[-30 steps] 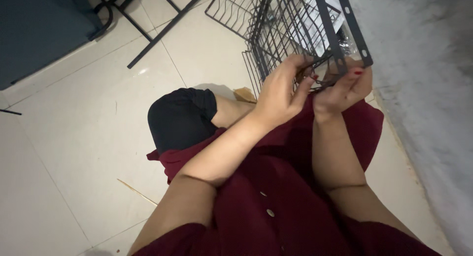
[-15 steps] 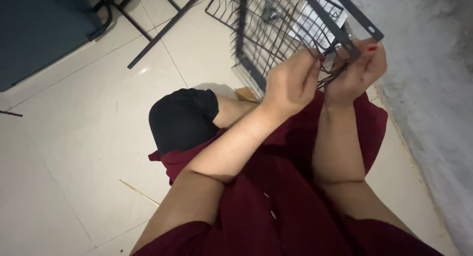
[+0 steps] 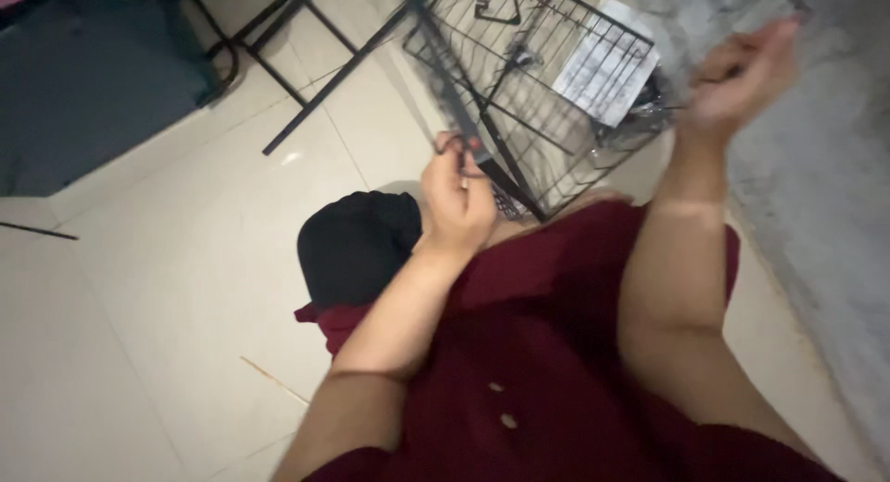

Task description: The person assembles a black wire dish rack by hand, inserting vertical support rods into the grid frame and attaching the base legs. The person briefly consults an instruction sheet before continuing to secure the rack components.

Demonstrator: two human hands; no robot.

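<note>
A black wire rack [image 3: 547, 120] lies tilted on the floor in front of my lap. My left hand [image 3: 458, 191] grips a dark bar at the rack's near left edge, fingers closed around it. My right hand [image 3: 743, 70] is raised at the rack's right side, blurred, with its fingers curled; what it holds is unclear. A white printed paper sheet [image 3: 604, 67] and a small plastic bag [image 3: 652, 95] rest inside the rack.
A rough grey wall [image 3: 825, 213] runs along the right. Dark blue furniture [image 3: 93, 83] and black metal frame legs [image 3: 311, 102] stand at the upper left on the pale tiled floor [image 3: 167, 287]. A thin stick [image 3: 271, 380] lies by my knee [image 3: 357, 241].
The hands have parted: my left hand slid down and left along the rack's edge, my right hand swung up and right. The rack has turned and opened out flatter.
</note>
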